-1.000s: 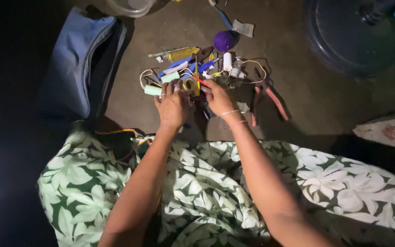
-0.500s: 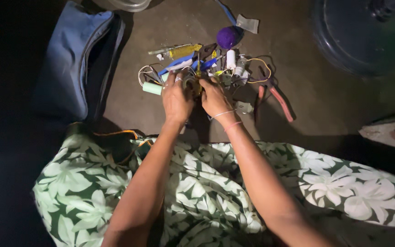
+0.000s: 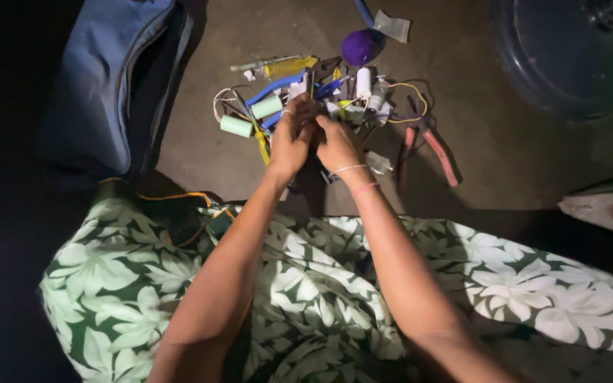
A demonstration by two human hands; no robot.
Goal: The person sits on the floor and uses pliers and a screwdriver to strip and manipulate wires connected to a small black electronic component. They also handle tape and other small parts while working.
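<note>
Both hands meet over a heap of small parts on the concrete floor [image 3: 505, 177]. The left hand [image 3: 291, 138] and right hand [image 3: 338, 145] curl together around something small and dark; I cannot tell what. Just left of them lie two pale green cylinders [image 3: 237, 125], nearby one purple ball [image 3: 358, 47], and one pair of red-handled pliers [image 3: 440, 154] to the right.

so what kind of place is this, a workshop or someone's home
Most likely a home floor used as a makeshift repair spot, not a proper workshop. Small parts and wires lie heaped on a bare concrete floor, pliers beside them, and a blue bag lies open nearby.
</note>
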